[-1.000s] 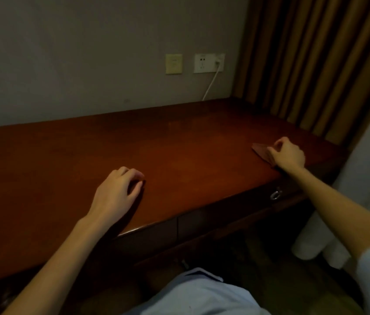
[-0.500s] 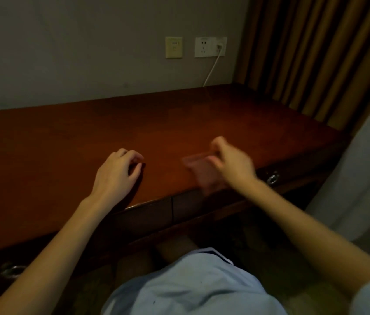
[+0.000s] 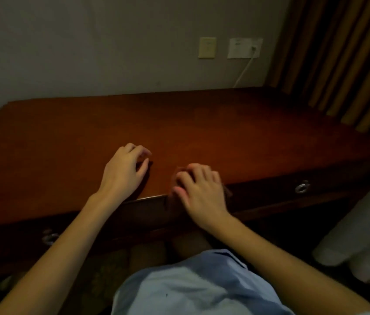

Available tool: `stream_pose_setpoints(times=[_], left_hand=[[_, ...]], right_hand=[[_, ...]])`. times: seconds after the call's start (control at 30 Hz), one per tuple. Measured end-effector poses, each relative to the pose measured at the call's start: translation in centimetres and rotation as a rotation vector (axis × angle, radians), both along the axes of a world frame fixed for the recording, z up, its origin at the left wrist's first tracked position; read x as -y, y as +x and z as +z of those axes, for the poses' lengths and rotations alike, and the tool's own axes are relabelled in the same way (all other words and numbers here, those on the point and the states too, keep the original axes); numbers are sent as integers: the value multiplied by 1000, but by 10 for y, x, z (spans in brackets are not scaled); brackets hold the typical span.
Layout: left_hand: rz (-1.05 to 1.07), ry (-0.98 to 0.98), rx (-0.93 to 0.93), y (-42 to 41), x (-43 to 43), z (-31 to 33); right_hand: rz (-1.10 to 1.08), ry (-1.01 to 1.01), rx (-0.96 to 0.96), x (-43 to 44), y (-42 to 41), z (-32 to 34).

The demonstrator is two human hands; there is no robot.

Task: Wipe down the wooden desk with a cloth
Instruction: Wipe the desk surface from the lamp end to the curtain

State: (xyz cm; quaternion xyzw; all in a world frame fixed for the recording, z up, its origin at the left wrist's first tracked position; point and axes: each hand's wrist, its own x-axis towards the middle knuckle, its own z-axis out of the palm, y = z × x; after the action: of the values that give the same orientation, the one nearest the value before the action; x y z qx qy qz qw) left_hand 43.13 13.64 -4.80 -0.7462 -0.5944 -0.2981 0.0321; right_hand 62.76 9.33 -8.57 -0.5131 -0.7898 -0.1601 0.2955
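Note:
The reddish-brown wooden desk (image 3: 202,123) fills the middle of the view. My right hand (image 3: 200,192) lies at the desk's front edge with bent fingers gripping a small reddish-brown cloth (image 3: 227,192). Most of the cloth is hidden under the hand; only a dark corner shows on the right. My left hand (image 3: 125,171) rests on the desk top just left of it, fingers loosely curled and holding nothing.
Two drawers with metal ring handles (image 3: 302,187) (image 3: 50,238) run under the front edge. On the wall behind are a switch (image 3: 206,47) and a socket (image 3: 244,47) with a white cable plugged in. Striped curtains (image 3: 338,64) hang at the right, with white fabric (image 3: 361,235) below them.
My right hand has swept the cloth leftward along the front edge, from the desk's right end to beside my left hand. The left hand has stayed in place.

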Motion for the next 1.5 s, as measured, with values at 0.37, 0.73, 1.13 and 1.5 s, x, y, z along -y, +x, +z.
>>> stream_pose_setpoints(times=[0.37,0.73,1.13,1.5], left_hand=[[579,116,101,-185,105,9],[621,120,190,-204,143,-20],[771,148,272,-225,168,-18],[569,103,244,-209,102,-2]], right_hand=[[517,-112,279,33,-262,15],[58,-406,-15,-39,-95,37],[1025,-540,202,5,-316,48],[-55,-587,160,-224,-104,46]])
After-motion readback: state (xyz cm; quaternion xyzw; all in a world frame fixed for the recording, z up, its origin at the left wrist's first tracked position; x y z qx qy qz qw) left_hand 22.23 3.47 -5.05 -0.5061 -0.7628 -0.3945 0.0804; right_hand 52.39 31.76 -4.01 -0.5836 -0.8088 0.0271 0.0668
